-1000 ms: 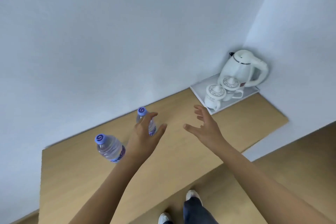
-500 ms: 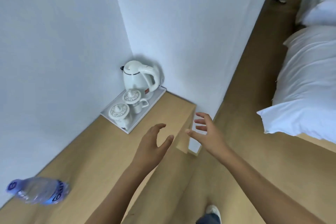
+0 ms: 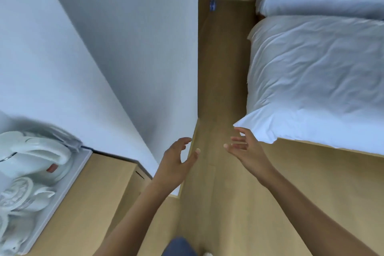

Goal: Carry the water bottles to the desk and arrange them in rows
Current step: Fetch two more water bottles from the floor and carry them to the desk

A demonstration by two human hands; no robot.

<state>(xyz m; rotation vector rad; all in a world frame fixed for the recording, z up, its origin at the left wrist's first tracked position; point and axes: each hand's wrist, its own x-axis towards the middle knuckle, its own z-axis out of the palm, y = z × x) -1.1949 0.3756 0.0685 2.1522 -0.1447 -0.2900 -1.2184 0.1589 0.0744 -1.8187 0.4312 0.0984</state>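
A wooden floor runs between a white wall and a bed. The worktop at lower left carries a kettle on a tray. Left hand and right hand are extended, each grip released and holding nothing. A small blurred object far down the floor, possibly a water bottle, cannot be identified with certainty.

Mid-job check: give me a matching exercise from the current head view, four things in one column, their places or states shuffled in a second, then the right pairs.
Things:
1. white electric kettle
2. left hand
3. white rumpled bed duvet
4. small blue-labelled object on the floor

Places or states:
A. far down the wooden corridor floor, by the wall's end
B. fills the right side of the view
C. on the grey tray at the desk's corner, lower left
D. fingers loosely curled, holding nothing

Pairs: 1-C, 2-D, 3-B, 4-A

The right hand is also empty, fingers spread.
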